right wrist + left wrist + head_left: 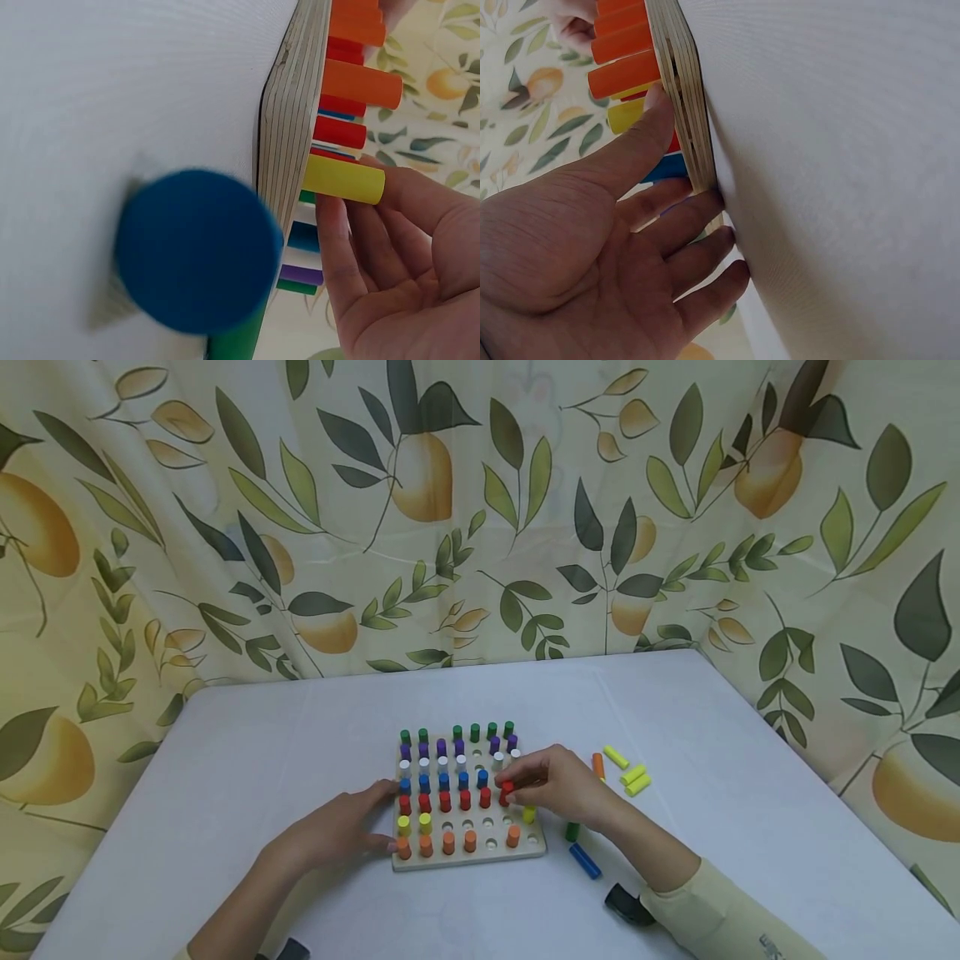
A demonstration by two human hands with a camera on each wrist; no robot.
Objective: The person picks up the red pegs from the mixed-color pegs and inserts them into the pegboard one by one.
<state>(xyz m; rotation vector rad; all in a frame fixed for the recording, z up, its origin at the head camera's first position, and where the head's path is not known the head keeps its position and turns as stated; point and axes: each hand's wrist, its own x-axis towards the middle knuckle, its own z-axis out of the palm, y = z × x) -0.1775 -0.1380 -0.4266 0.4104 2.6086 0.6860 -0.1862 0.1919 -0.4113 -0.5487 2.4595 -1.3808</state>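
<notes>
A wooden pegboard (468,862) carries rows of upright green, purple, white, blue, red, yellow and orange pegs, with some holes bare. At its left edge, my left hand (330,827) touches the board with thumb and fingertips spread apart; the left wrist view shows the thumb beside an orange peg (622,73) and the fingers along the board's edge. Over the right side, my right hand (558,785) pinches a red peg (507,788) at the end of the red row. In the right wrist view, a yellow peg (345,178) stands before those fingers and partly hides them.
Right of the board lie several loose yellow pegs (638,786) and an orange peg (597,763). A green peg (572,832) and a blue peg (585,861) lie closer, by the right forearm. The white-covered table (300,727) meets a leaf-patterned curtain (465,568) behind.
</notes>
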